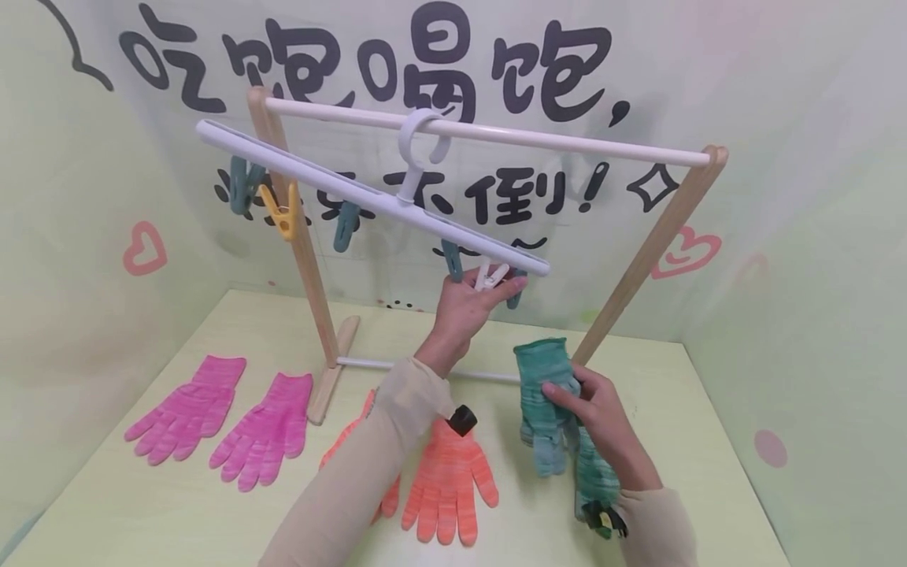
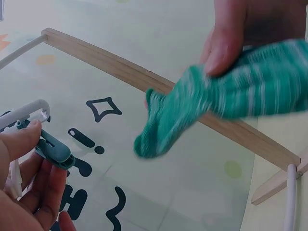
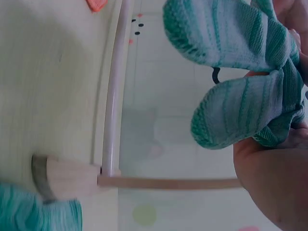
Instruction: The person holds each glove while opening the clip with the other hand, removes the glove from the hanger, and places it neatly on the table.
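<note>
My left hand [image 1: 460,313] is raised under the low right end of the white hanger [image 1: 368,193]. Its thumb and fingers pinch a teal clothespin [image 2: 54,150] there, with a white clothespin [image 1: 490,276] just beside it. My right hand [image 1: 608,413] grips a green striped glove [image 1: 544,394], cuff up and fingers hanging down, to the right of and below the hanger. In the left wrist view the cuff points toward the clothespin, with space between them. A second green glove [image 1: 597,472] lies on the table, partly covered by my right arm.
The hanger tilts from a rod [image 1: 567,142] on a wooden stand [image 1: 312,276]. Further along it hang more teal clothespins [image 1: 346,227] and a yellow clothespin [image 1: 282,211]. Pink gloves [image 1: 262,429] lie left on the table; orange gloves [image 1: 449,488] lie in front, one partly under my left sleeve.
</note>
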The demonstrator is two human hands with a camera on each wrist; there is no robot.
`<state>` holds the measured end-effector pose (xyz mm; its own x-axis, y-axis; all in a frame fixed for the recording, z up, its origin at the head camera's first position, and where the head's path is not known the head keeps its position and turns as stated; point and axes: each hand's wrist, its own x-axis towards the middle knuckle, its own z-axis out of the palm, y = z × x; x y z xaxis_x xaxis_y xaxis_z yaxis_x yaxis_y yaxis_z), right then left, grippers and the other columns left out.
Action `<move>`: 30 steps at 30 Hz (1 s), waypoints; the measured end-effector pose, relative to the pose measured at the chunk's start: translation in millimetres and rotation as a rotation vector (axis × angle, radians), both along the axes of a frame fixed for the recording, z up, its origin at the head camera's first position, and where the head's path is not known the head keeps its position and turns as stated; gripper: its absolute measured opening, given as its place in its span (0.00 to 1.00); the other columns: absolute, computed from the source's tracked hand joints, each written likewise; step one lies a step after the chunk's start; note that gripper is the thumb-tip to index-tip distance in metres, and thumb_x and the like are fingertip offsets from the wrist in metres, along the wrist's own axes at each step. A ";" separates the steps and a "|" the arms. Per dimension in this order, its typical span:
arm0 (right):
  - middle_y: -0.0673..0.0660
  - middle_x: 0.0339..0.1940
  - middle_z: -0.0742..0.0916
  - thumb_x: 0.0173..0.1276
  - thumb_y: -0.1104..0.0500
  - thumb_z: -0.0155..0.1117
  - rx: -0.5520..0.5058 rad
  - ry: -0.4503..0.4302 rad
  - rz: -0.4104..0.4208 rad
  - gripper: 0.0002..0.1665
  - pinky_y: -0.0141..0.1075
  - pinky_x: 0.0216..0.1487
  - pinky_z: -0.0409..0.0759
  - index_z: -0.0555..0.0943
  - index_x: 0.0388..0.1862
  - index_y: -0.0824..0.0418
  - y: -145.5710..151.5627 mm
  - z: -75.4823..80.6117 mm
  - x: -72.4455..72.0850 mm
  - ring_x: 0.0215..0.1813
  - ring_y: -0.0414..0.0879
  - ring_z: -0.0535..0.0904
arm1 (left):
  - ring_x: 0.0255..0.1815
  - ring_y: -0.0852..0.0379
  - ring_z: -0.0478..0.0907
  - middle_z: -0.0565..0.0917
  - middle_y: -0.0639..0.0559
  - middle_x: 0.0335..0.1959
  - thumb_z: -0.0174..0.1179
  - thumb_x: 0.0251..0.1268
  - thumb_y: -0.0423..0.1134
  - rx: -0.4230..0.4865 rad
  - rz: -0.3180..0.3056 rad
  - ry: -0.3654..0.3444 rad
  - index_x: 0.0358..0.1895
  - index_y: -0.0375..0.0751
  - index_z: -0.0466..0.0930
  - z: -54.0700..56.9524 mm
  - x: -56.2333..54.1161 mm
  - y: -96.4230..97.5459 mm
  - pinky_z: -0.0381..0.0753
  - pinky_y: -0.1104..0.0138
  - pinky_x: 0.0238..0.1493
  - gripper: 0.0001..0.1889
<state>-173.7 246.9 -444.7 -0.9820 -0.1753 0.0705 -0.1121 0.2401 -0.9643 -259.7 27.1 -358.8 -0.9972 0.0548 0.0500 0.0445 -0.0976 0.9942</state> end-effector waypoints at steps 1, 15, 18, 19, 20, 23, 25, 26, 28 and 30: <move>0.42 0.41 0.87 0.76 0.58 0.65 0.012 0.002 -0.007 0.20 0.31 0.52 0.83 0.80 0.61 0.67 4.4 0.0 2.8 0.44 0.40 0.81 | 0.52 0.59 0.80 0.92 0.53 0.43 0.77 0.59 0.48 -0.012 -0.005 -0.007 0.46 0.46 0.91 0.1 -0.1 0.1 0.75 0.57 0.62 0.15; 0.41 0.44 0.89 0.78 0.59 0.62 0.059 -0.013 -0.119 0.22 0.31 0.48 0.84 0.78 0.65 0.68 55.0 -9.4 31.6 0.44 0.38 0.83 | 0.61 0.54 0.84 0.89 0.49 0.58 0.72 0.66 0.40 -0.029 -0.065 0.082 0.64 0.48 0.84 -18.8 -6.4 -18.6 0.80 0.59 0.68 0.23; 0.40 0.45 0.89 0.79 0.58 0.61 0.063 -0.046 -0.153 0.23 0.31 0.48 0.84 0.76 0.67 0.68 64.8 -13.7 37.4 0.45 0.37 0.85 | 0.59 0.54 0.84 0.88 0.46 0.58 0.71 0.67 0.36 -0.045 0.012 0.097 0.64 0.47 0.83 -26.9 -3.2 -34.6 0.82 0.64 0.63 0.22; 0.40 0.45 0.89 0.79 0.57 0.61 0.063 -0.058 -0.165 0.24 0.31 0.48 0.84 0.76 0.68 0.69 68.2 -15.1 39.5 0.45 0.37 0.85 | 0.57 0.54 0.84 0.88 0.45 0.58 0.71 0.67 0.35 -0.047 0.047 0.099 0.63 0.46 0.84 -29.6 -1.6 -40.8 0.82 0.66 0.61 0.21; 0.39 0.45 0.89 0.79 0.57 0.61 0.065 -0.065 -0.174 0.25 0.31 0.48 0.84 0.75 0.68 0.69 72.0 -16.6 41.2 0.46 0.37 0.85 | 0.56 0.54 0.84 0.88 0.44 0.58 0.71 0.67 0.34 -0.052 0.088 0.102 0.62 0.45 0.84 -32.4 0.1 -47.5 0.82 0.68 0.59 0.20; 0.36 0.47 0.89 0.80 0.56 0.61 0.066 -0.078 -0.200 0.27 0.28 0.50 0.83 0.74 0.71 0.68 84.1 -20.8 45.2 0.49 0.34 0.85 | 0.51 0.56 0.84 0.87 0.41 0.55 0.69 0.68 0.32 -0.055 0.223 0.110 0.58 0.41 0.85 -40.5 5.2 -69.4 0.82 0.74 0.52 0.17; 0.35 0.48 0.89 0.80 0.56 0.61 0.052 -0.085 -0.218 0.26 0.26 0.51 0.82 0.74 0.71 0.67 92.7 -23.6 47.0 0.51 0.33 0.85 | 0.48 0.59 0.83 0.87 0.41 0.52 0.68 0.69 0.31 -0.056 0.312 0.114 0.57 0.38 0.85 -45.3 8.1 -85.4 0.82 0.76 0.49 0.15; 0.34 0.49 0.88 0.80 0.56 0.61 0.045 -0.090 -0.227 0.26 0.25 0.51 0.81 0.74 0.71 0.66 97.1 -25.0 48.0 0.51 0.31 0.84 | 0.47 0.61 0.82 0.87 0.42 0.51 0.67 0.70 0.31 -0.051 0.354 0.119 0.57 0.36 0.84 -47.6 8.9 -93.5 0.82 0.77 0.48 0.14; 0.32 0.49 0.88 0.79 0.56 0.62 0.022 -0.106 -0.252 0.26 0.23 0.51 0.81 0.74 0.71 0.65 105.4 -27.7 50.1 0.52 0.30 0.84 | 0.43 0.64 0.82 0.87 0.48 0.46 0.65 0.72 0.32 -0.033 0.431 0.128 0.56 0.34 0.83 -50.2 10.0 -109.2 0.82 0.78 0.46 0.13; 0.30 0.50 0.87 0.80 0.55 0.62 0.003 -0.128 -0.268 0.27 0.22 0.52 0.80 0.74 0.73 0.64 114.1 -31.0 52.5 0.53 0.27 0.83 | 0.40 0.66 0.82 0.86 0.54 0.42 0.64 0.73 0.32 -0.005 0.496 0.153 0.54 0.33 0.83 -50.9 10.5 -123.3 0.82 0.78 0.44 0.11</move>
